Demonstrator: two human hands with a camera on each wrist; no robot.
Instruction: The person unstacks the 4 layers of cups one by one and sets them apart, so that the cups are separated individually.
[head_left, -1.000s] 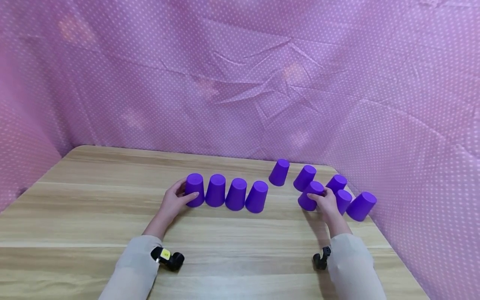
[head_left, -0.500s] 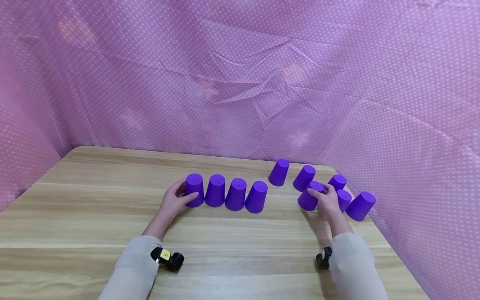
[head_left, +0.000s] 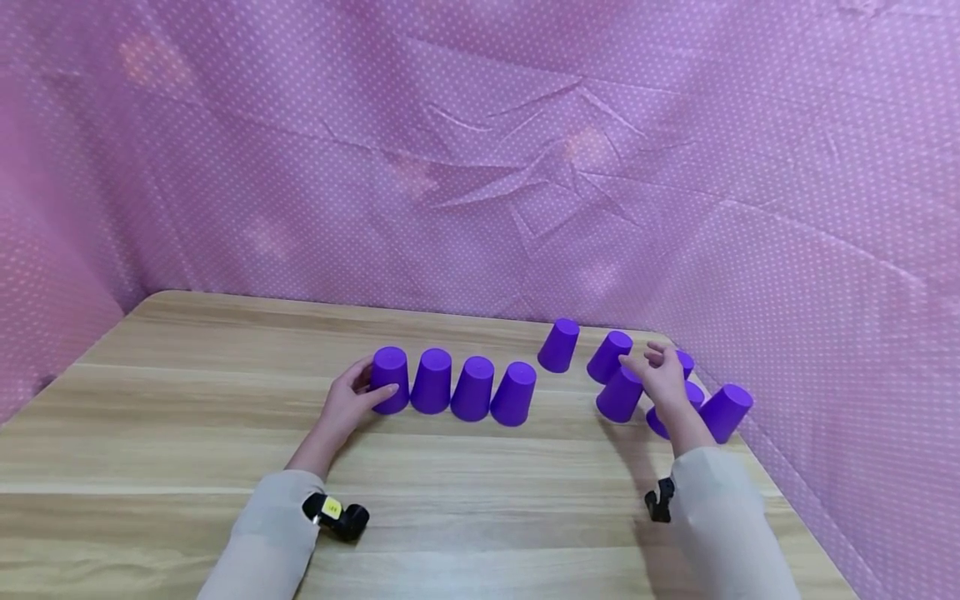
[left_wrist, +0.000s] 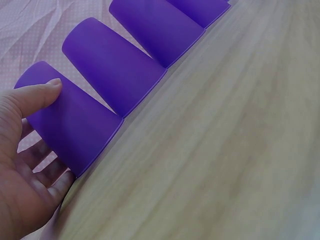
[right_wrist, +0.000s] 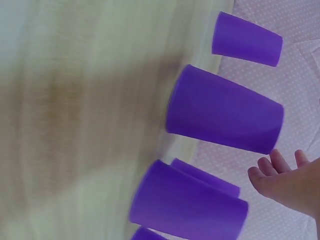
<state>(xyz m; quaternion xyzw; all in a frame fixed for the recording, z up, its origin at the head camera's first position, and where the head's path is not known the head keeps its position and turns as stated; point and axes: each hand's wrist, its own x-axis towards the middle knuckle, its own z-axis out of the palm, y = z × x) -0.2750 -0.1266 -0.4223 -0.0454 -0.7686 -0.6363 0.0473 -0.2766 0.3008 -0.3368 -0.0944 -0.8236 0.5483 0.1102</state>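
In the head view, several upside-down purple cups stand side by side in a row on the wooden table [head_left: 465, 500]. My left hand [head_left: 347, 408] grips the leftmost cup [head_left: 389, 382]; the left wrist view shows the thumb across its near side and the fingers behind it. On the right, my right hand [head_left: 666, 383] hovers beside and above another upside-down cup [head_left: 619, 397], holding nothing. Its fingers are relaxed near that cup's base, which the right wrist view shows close to the fingertips. The hand partly hides cups behind it.
Behind the right hand stand two more upside-down cups, a back cup [head_left: 558, 346] and one right of it [head_left: 609, 357]. A tilted-looking cup [head_left: 726, 412] stands near the table's right edge. A pink dotted cloth [head_left: 480, 167] hangs around the table.
My right hand has let go of its cup and lifted up and slightly to the right. The left hand stays on the leftmost cup.
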